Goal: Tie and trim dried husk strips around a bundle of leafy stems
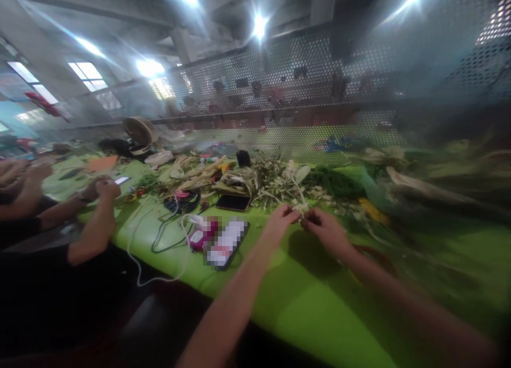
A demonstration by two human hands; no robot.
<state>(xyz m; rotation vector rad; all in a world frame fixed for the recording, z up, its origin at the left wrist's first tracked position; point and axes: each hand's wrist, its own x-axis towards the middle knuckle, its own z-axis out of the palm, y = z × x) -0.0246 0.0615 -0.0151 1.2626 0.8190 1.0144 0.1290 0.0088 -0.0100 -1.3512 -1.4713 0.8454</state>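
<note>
Over the green table (275, 299), my left hand (281, 220) and my right hand (324, 228) are close together, fingertips almost meeting. Both pinch a pale dried plant sprig (300, 193), which rises above the fingers with a leaf-like piece near its top. Its lower end is hidden by my fingertips. Just beyond my hands lies a heap of dried plant scraps (267, 182), pale and tangled. A phone with a lit, blurred-out screen (229, 243) rests left of my left hand.
A dark phone (232, 202), a magenta power block (202, 236) and a white cable (138, 251) lie to the left. Dark green strands (337, 181) are behind my right hand. A perforated metal screen (279, 107) stands at the back. Co-workers' arms (96, 219) reach in from the left.
</note>
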